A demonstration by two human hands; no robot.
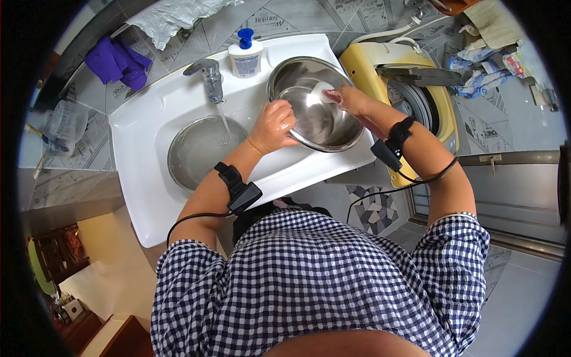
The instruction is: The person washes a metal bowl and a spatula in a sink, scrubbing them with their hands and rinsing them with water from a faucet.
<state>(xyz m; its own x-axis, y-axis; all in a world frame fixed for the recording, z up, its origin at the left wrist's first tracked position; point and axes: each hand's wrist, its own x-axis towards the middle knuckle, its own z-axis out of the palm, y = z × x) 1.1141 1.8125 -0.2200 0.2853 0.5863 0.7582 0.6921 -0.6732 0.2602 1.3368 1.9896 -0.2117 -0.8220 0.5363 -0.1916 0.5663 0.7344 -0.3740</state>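
A steel bowl [309,128] leans over the right end of the white sink, its shiny inside facing up. My left hand [273,126] is closed on its left rim. Inside the bowl, my right hand [350,101] pinches a small white pad [323,92] against the far right part of the inner wall. Part of the pad lies under my fingers. A round metal basin [193,149] of cloudy water sits in the sink to the left. Water runs into it from the faucet [211,82].
A white pump bottle [246,59] with a blue top stands on the sink's back ledge. Close on the right is a yellow washing machine [363,59] with its lid up. Purple cloth [119,62] hangs at the back left. Cables trail from both wrist straps.
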